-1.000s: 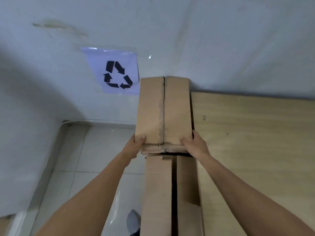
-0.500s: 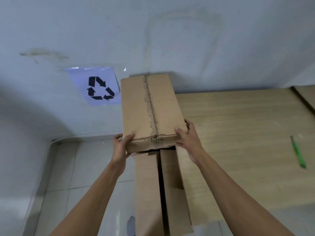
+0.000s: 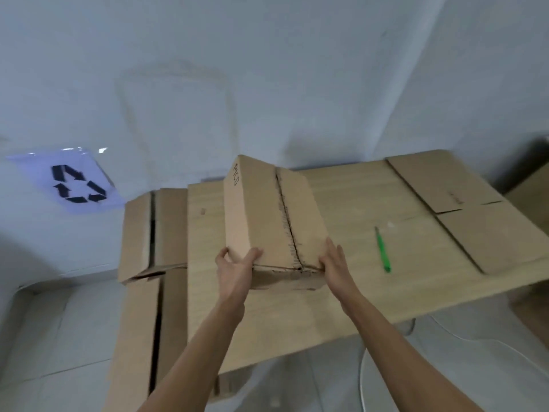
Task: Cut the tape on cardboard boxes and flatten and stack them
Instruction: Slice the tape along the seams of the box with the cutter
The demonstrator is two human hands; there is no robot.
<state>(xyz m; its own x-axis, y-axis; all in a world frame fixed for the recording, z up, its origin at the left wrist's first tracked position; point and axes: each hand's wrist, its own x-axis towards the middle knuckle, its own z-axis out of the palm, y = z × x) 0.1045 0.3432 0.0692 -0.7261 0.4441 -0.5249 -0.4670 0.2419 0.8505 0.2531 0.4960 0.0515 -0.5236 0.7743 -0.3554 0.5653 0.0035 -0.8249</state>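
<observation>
A closed brown cardboard box (image 3: 267, 215) with a taped seam down its top sits on the wooden table (image 3: 350, 298), tilted slightly. My left hand (image 3: 234, 267) grips its near left corner, fingers curled over the top edge. My right hand (image 3: 335, 263) holds the near right corner, fingers along the side. A green cutter (image 3: 381, 249) lies on the table to the right of the box. A flattened box (image 3: 472, 209) lies at the table's right end.
To the left of the table stand more cardboard boxes (image 3: 142, 263) with open top seams, stacked from the tiled floor (image 3: 44, 337). A recycling sign (image 3: 74, 182) is on the white wall. A white cable (image 3: 445, 337) lies on the floor at right.
Both hands have carried the box from the stack at the left rightward onto the table. The view has swung right, showing the cutter and the flattened box.
</observation>
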